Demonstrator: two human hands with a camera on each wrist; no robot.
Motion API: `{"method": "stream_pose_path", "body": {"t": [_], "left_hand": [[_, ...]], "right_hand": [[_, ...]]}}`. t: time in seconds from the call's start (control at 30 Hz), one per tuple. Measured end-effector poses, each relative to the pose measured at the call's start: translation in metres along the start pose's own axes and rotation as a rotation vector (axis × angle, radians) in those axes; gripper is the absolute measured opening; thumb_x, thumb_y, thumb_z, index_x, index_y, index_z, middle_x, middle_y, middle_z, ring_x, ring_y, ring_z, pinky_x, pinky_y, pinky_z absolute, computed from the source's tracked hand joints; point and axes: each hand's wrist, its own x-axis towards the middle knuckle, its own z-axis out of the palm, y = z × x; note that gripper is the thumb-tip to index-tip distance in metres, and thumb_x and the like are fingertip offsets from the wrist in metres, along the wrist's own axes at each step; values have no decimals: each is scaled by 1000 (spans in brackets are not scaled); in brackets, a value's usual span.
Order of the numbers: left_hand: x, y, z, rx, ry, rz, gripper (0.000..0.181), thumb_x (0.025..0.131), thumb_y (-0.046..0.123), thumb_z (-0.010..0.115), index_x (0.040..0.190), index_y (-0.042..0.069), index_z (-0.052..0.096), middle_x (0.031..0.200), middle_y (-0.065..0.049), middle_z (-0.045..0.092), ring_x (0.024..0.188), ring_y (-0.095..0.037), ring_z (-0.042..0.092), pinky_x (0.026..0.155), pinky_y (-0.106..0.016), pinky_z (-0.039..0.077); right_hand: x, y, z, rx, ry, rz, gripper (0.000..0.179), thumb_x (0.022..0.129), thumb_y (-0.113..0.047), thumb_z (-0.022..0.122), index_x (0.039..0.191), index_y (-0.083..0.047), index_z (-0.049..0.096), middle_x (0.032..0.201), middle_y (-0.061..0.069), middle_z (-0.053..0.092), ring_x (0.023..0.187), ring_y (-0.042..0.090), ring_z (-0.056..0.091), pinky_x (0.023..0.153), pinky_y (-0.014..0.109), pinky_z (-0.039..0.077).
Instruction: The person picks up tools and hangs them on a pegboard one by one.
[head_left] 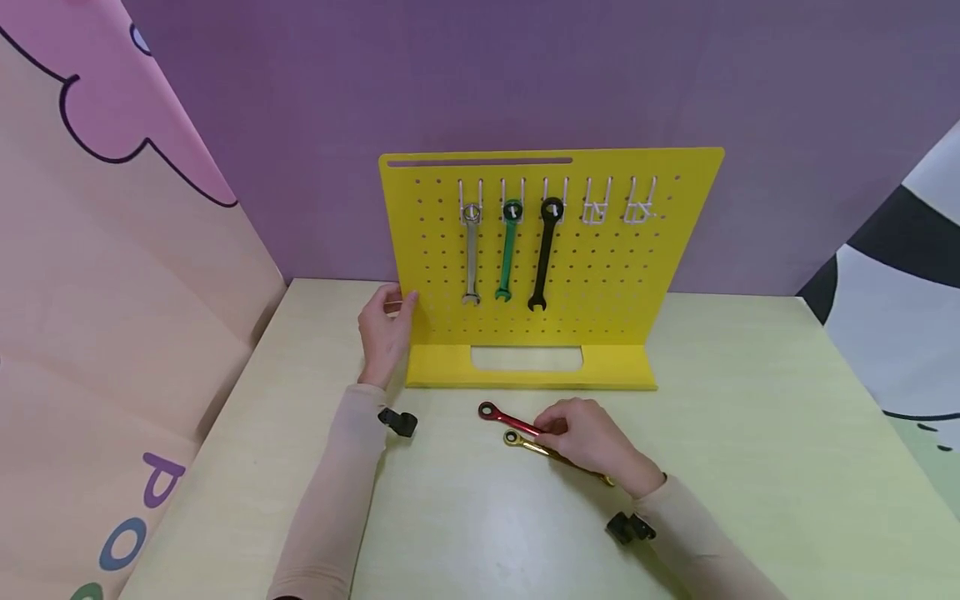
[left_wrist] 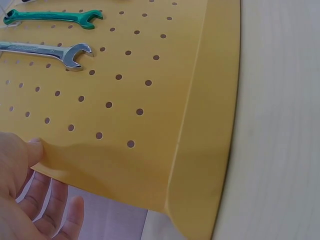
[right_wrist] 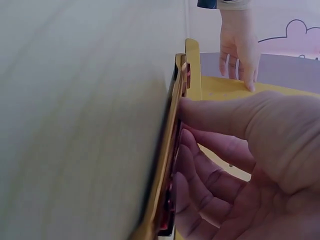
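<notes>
My left hand (head_left: 386, 332) holds the left edge of a yellow pegboard (head_left: 600, 300); in the left wrist view its thumb (left_wrist: 34, 152) lies on the front face and the fingers are beyond the edge. Over the table, my right hand (head_left: 592, 442) pinches a red combination wrench (head_left: 513, 422) by its middle. Just in front of that lies a gold wrench (head_left: 531, 446), partly covered by the right hand. In the right wrist view the gold wrench (right_wrist: 167, 140) hides much of the red one.
On the pegboard's hooks hang a silver wrench (head_left: 471, 254), a green wrench (head_left: 508, 254) and a black wrench (head_left: 545, 258). Two white hooks (head_left: 596, 208) to their right bear nothing. The board stands on a pale table (head_left: 750, 417) before a purple wall.
</notes>
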Motion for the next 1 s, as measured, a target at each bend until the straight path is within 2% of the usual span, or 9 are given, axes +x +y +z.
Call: {"method": "stream_pose_path", "body": {"t": [0.1, 0.33, 0.6, 0.83, 1.0], "left_hand": [[0, 0, 1, 0, -4, 2, 30, 103, 27, 72, 124, 6, 72, 116, -16, 74, 108, -34, 69, 94, -46, 59], [-1, 0, 1, 3, -5, 0, 30, 104, 28, 72, 125, 6, 72, 116, -15, 74, 107, -32, 69, 92, -44, 59], [1, 1, -1, -7, 7, 5, 28, 103, 25, 73, 122, 4, 72, 115, -17, 74, 106, -34, 70, 90, -45, 60], [0, 0, -2, -9, 1, 2, 29, 103, 25, 73, 123, 4, 72, 114, -16, 74, 105, -33, 70, 90, -44, 59], [0, -1, -1, -9, 6, 15, 28, 103, 27, 73, 121, 5, 73, 113, -16, 73, 105, -34, 70, 90, -46, 60]], "right_hand": [[0, 0, -1, -16, -6, -7, 9, 92, -11, 83, 100, -11, 84, 88, -5, 76, 77, 8, 61, 71, 27, 50], [0, -1, 1, -49, -2, -88, 6, 92, -12, 82, 98, -13, 83, 86, -8, 73, 75, 4, 60, 67, 23, 49], [4, -4, 0, -49, -26, -89, 9, 89, -8, 80, 97, -13, 82, 86, -7, 74, 77, 5, 62, 72, 25, 52], [5, -3, -1, -44, -36, -61, 8, 87, -11, 82, 94, -15, 82, 83, -10, 75, 77, 5, 63, 75, 27, 51], [4, -1, -2, -58, -26, -48, 7, 86, -15, 84, 90, -19, 81, 78, -13, 73, 75, 5, 61, 71, 26, 48]]}}
